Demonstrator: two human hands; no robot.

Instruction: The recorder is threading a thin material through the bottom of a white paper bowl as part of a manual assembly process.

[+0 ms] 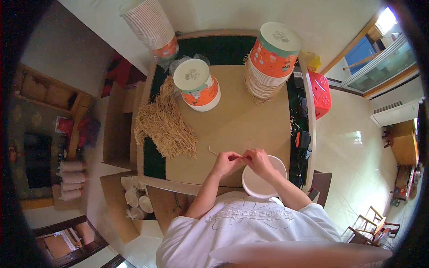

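Brown card covers the surface (232, 125) where a thin tan string (213, 151), trailing left, is pinched between the fingers of the left hand (225, 161) and right hand (258, 161), a white bowl (268, 183) just beneath them and a heap of strings (166, 123) farther left.

bowl (263, 181) right of strands (165, 125) (on table (237, 120))

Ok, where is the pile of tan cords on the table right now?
In the head view the pile of tan cords lies on the table's left side, beside the short stack of orange cups and beyond the left hand.
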